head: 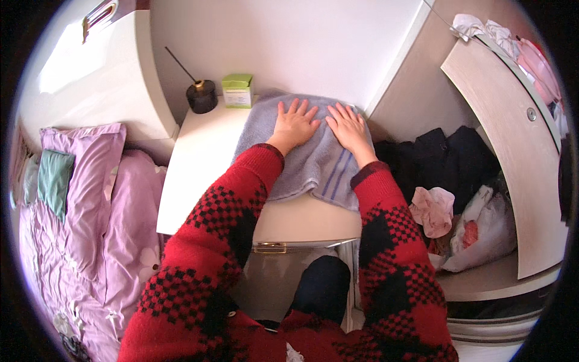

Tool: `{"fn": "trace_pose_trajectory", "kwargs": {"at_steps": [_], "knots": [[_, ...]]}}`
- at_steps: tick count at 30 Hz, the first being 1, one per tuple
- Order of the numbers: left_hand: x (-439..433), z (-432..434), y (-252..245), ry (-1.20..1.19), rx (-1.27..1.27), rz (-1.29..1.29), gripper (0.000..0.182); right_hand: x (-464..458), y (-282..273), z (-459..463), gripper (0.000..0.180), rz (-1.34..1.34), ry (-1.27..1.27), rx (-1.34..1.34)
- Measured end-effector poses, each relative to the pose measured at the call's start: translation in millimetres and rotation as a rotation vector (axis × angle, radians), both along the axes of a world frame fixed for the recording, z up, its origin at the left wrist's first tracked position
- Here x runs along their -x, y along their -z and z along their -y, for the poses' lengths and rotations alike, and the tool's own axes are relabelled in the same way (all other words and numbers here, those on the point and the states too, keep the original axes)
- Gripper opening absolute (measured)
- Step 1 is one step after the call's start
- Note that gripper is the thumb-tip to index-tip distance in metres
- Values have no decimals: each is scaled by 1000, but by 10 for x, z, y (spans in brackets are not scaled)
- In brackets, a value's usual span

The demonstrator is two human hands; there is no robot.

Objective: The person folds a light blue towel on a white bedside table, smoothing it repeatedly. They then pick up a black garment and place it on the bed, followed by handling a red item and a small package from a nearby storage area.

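Note:
A grey-blue towel (294, 167) with blue stripes near its right side lies spread over a cream tabletop (203, 145). My left hand (295, 126) rests palm down on its upper middle, fingers spread. To the right, my right hand (347, 129) presses flat on the towel with its fingers apart. Neither hand grips anything. Soft folds run through the towel below my hands, and its near edge is wavy. Part of its right side is hidden under my right forearm.
A black reed diffuser bottle (202, 97) and a green-and-white box (238, 92) stand at the back left. Left is a bed with a purple pillow (92, 181) and a green cushion (56, 181). Right, an open cabinet door (511, 149) stands beside dark clothes (445, 158) and a plastic bag (486, 235).

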State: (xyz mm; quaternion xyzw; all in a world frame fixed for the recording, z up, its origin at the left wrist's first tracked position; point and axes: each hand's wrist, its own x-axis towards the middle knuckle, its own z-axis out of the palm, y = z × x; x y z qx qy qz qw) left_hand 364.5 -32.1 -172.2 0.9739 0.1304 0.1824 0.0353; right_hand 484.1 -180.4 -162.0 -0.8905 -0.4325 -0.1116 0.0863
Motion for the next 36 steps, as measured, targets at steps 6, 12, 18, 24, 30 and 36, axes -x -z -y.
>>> {"fn": "trace_pose_trajectory", "kwargs": {"at_steps": [6, 12, 18, 24, 30, 36], "knots": [[592, 93, 9, 25, -26, -34, 58, 441, 52, 188, 55, 38, -116, 16], [1495, 155, 14, 91, -53, 10, 58, 1360, 87, 357, 56, 92, -320, 10], [2440, -21, -10, 29, -75, 6, 58, 2097, 56, 85, 57, 50, -513, -45], [3088, -405, -57, -118, -80, -21, 59, 2464, 75, -573, 59, -6, -656, -3], [3277, -566, -74, -269, 76, -59, 60, 2583, 89, -1042, 57, -61, -669, -70], [3171, -388, -13, -239, -41, -49, 60, 2487, 110, -833, 53, -68, -651, -124]]}}
